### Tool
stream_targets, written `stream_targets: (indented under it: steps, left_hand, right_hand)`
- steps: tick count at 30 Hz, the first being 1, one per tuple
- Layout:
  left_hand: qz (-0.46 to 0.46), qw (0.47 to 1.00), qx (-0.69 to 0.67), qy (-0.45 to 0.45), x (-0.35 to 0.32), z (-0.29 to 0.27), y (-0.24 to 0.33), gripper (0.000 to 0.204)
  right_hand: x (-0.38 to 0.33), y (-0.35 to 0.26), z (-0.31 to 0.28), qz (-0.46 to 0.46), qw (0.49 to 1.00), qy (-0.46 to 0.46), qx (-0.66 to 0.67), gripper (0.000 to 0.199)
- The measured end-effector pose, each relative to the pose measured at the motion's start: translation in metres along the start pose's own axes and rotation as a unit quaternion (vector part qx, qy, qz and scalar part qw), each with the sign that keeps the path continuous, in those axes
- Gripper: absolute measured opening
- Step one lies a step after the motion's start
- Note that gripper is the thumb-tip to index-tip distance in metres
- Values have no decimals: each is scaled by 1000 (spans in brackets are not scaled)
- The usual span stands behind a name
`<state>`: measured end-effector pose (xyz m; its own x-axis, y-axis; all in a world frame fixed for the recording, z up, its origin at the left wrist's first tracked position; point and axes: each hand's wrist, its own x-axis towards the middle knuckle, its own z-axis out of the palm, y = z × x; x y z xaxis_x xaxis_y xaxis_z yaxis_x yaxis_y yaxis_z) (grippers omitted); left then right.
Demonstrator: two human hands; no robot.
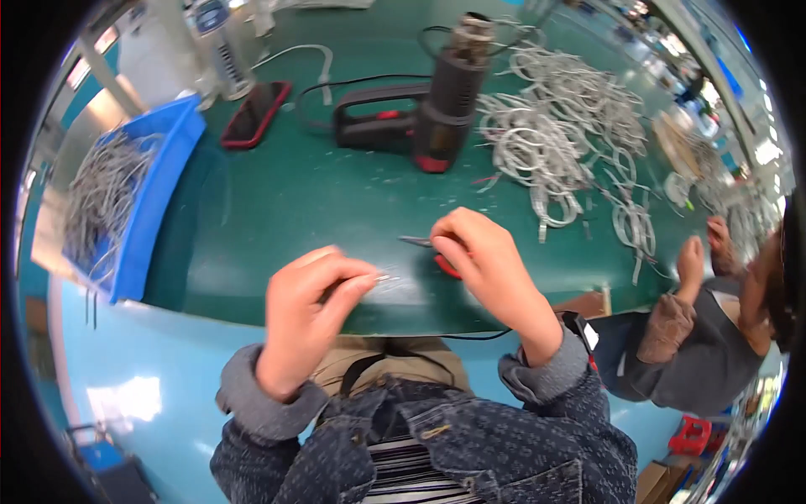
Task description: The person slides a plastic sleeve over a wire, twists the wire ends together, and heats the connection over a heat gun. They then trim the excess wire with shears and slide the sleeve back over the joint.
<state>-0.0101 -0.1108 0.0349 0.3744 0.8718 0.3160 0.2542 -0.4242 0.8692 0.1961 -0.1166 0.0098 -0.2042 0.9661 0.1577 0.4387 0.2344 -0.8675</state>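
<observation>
My left hand is closed in a pinch above the near edge of the green work surface. A tiny pale, thin piece sticks out from its thumb and forefinger; I cannot tell its exact kind. Several small clear slivers lie by those fingertips. To the right, my right hand curls round small red-handled scissors. Their grey blades point left, and the fingers hide their middle. The two hands are apart from each other.
Ahead rests a black heat gun with its cord. Coiled white cables are heaped at the far right. A blue bin of grey wires, a red-edged phone and a bottle stand left. Another person sits at right.
</observation>
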Motion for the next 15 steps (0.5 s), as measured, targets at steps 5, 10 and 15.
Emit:
stream_targets:
  steps: [5, 10, 15]
  left_hand:
    - [-17, 999, 48, 1, -6, -8, -5, 3]
    - [20, 997, 67, -16, -12, -15, -6, 3]
    - [26, 997, 61, -44, -14, -25, -11, 6]
  right_hand:
    - [-6, 56, -5, -64, 915, 22, -397, 21]
    - [-8, 62, 7, -84, 895, 60, -433, 24]
    - [-11, 55, -10, -36, 908, 17, -416, 27]
